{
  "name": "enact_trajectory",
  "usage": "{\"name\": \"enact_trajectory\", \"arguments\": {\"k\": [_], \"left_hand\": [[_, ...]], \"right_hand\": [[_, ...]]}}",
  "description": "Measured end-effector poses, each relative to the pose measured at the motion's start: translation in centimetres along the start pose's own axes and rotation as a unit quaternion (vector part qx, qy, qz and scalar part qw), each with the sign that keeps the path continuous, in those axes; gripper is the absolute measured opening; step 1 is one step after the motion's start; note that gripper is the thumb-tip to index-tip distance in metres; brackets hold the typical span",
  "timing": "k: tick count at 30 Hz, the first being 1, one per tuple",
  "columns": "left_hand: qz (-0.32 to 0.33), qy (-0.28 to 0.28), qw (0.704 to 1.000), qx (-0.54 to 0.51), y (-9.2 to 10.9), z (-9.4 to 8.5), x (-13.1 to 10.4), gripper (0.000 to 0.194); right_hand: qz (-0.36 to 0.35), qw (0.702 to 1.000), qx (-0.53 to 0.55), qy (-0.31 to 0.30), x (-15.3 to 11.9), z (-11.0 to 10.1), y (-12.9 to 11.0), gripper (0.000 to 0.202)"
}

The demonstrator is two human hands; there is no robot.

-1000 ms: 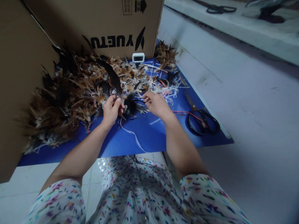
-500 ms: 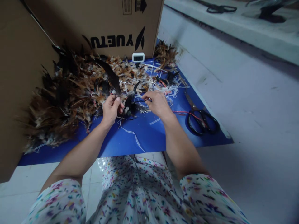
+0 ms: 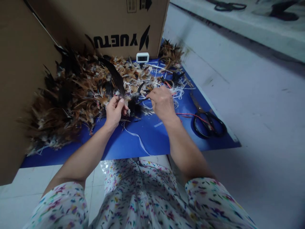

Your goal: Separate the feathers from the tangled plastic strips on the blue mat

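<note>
My left hand (image 3: 115, 109) is closed in a pinch around the base of a long black feather (image 3: 116, 75), which curves up and away to the left. To its right, my right hand (image 3: 163, 102) has thumb and fingertips pressed together on the end of a thin dark feather (image 3: 143, 100). Between the hands lies a tuft of black fluffy feathers (image 3: 134, 107) on the blue table (image 3: 143, 143). Behind and left of my left hand spreads a big heap of brown and black feathers (image 3: 78, 92).
Black-handled scissors (image 3: 209, 124) lie at the right with a red string (image 3: 190, 114) across them. White ribbon strips (image 3: 137, 135) are scattered about. A small white digital display (image 3: 142, 57) stands before a cardboard box (image 3: 114, 19). A wall (image 3: 250, 105) borders the right side.
My right hand has risen slightly and turned more knuckles-up, still pinching the thin feather. My left hand keeps its hold on the long feather. The whole view has shifted a little.
</note>
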State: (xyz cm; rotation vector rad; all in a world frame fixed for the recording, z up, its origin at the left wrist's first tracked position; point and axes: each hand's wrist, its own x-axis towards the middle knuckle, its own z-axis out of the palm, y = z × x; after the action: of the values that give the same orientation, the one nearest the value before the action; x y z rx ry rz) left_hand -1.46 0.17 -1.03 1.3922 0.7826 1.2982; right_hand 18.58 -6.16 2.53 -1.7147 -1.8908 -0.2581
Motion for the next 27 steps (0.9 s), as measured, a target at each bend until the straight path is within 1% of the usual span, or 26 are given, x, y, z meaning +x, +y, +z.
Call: {"name": "enact_trajectory", "arguments": {"k": [2,9,14,16,18,20,21,24,27], "left_hand": [[0.001,0.003,1.000,0.001,0.1,0.1,0.0,0.039],[-0.008,0.010,1.000,0.004,0.5,0.2,-0.1,0.043],[-0.006,0.008,1.000,0.000,0.5,0.2,-0.1,0.043],[-0.007,0.005,1.000,-0.002,0.5,0.2,-0.1,0.043],[-0.009,0.002,1.000,-0.006,0.5,0.2,-0.1,0.043],[-0.014,-0.003,1.000,-0.013,0.5,0.2,-0.2,0.043],[-0.017,-0.007,1.000,-0.019,0.5,0.3,-0.2,0.043],[-0.029,-0.020,0.999,-0.041,0.5,0.3,-0.2,0.044],[-0.062,-0.046,0.994,-0.072,0.6,0.4,-0.3,0.042]], "right_hand": [[0.004,1.000,-0.015,0.011,0.0,-0.1,0.0,0.041],[0.039,0.998,-0.013,0.046,-0.1,-1.2,0.3,0.034],[0.090,0.994,-0.023,0.055,-0.1,-2.0,0.4,0.031],[0.109,0.992,-0.001,0.064,0.0,-2.1,0.4,0.029],[0.131,0.986,0.054,0.082,0.1,-1.9,0.5,0.023],[0.161,0.971,0.147,0.101,0.3,-1.3,0.6,0.017],[0.178,0.957,0.202,0.106,0.5,-1.0,0.5,0.014],[0.221,0.899,0.363,0.101,0.9,0.1,0.3,0.006],[0.247,0.843,0.473,0.075,0.9,0.8,-0.3,0.014]]}}
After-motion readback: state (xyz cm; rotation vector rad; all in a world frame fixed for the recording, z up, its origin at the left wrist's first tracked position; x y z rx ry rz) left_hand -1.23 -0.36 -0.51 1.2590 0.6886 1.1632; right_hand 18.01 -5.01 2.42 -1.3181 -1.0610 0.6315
